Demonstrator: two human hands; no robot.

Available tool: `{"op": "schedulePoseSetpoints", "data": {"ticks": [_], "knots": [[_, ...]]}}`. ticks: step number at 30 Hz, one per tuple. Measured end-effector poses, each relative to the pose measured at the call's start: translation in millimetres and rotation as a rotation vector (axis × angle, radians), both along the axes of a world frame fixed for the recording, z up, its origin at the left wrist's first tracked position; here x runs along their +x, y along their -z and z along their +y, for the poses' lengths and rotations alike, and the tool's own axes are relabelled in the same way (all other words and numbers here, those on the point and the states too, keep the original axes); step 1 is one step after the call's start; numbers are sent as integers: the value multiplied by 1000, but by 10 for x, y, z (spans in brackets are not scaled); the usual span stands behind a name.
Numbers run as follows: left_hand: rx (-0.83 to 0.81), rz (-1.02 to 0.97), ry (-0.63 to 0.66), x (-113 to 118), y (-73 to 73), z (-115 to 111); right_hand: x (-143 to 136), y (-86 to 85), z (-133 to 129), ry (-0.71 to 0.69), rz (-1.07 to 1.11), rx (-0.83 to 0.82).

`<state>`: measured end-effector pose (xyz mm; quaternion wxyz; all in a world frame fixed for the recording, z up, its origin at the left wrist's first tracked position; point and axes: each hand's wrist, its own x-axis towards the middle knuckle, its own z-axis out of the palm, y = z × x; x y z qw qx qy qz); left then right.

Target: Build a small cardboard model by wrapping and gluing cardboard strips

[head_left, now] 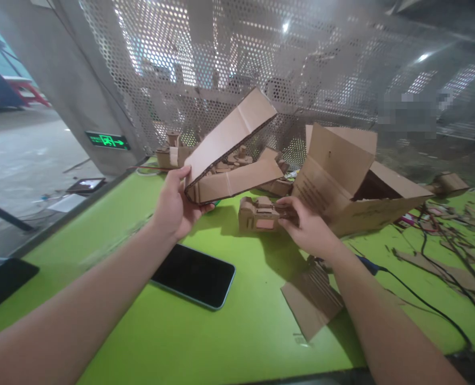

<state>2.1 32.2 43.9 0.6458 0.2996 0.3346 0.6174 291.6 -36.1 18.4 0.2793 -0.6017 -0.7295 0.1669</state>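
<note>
My left hand (179, 206) grips a folded cardboard strip (229, 133) at its bend, thumb on top and fingers below. The strip opens to the right in a V shape above the table. Low in the middle, a small cardboard model camera (258, 215) stands on the green surface. My right hand (301, 224) is closed at its right end, thumb and fingers pinched there; the fingertips partly hide what they hold. Below my left wrist lies a black-screened smartphone (199, 275). Near my right forearm rests a flat cardboard piece (311, 302) with a ridged part.
An open cardboard box (329, 200) stands at right with its flaps up. Cardboard scraps (441, 267) and a black cable (425, 305) lie on the green table (237, 342) beyond my right arm. Behind rises a perforated metal screen (237, 53). More cardboard models (173, 155) sit at the back left.
</note>
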Motion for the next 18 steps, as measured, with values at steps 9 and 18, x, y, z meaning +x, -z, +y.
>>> {"op": "schedulePoseSetpoints", "data": {"ticks": [9, 18], "knots": [[76, 86, -110, -47, -53, 31, 129, -29, 82, 12, 396, 219], [13, 279, 32, 0, 63, 30, 29, -75, 43, 4, 427, 340]]}}
